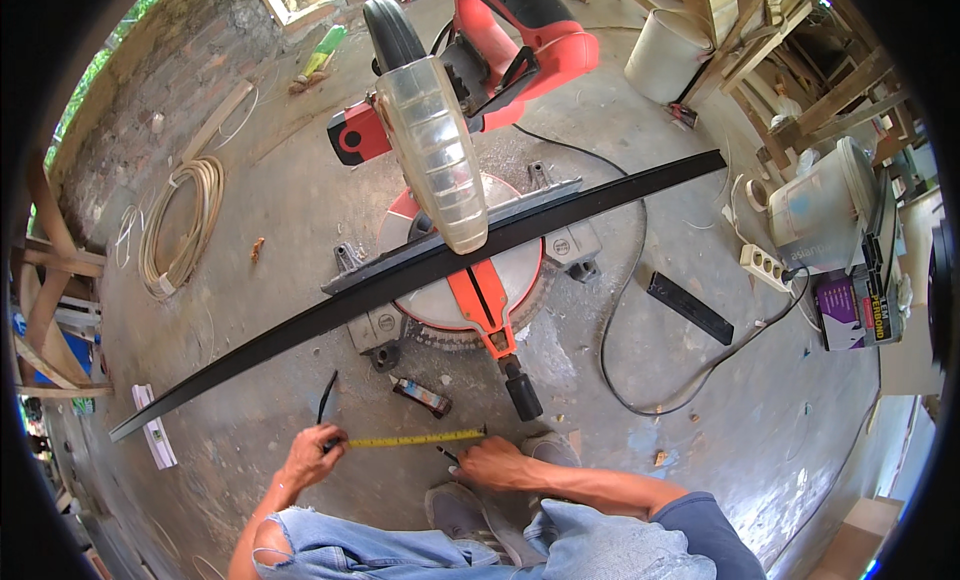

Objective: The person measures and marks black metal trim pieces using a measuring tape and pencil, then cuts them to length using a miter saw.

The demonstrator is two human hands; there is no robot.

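Observation:
My left hand (pixel 312 456) is closed around a tape measure, its case mostly hidden by the fingers. The yellow tape blade (pixel 410 440) stretches rightward from it to my right hand (pixel 496 464). That hand is closed, with a short dark pen-like stick (pixel 447 455) poking out of it beside the tape's end. A thin black strip (pixel 328 395) stands out just beyond my left hand. Farther off, a long black bar (pixel 560 218) lies slantwise across a red mitre saw (pixel 485 290) with a clear blade guard (pixel 430 145).
A small printed box (pixel 421 395) and a black offcut (pixel 690 307) lie on the floor. The saw's black cable (pixel 605 350) loops at right to a power strip (pixel 763 267). Coiled hose (pixel 185 225) and a white bar (pixel 154 426) are at left; buckets (pixel 825 200) and scrap wood at right.

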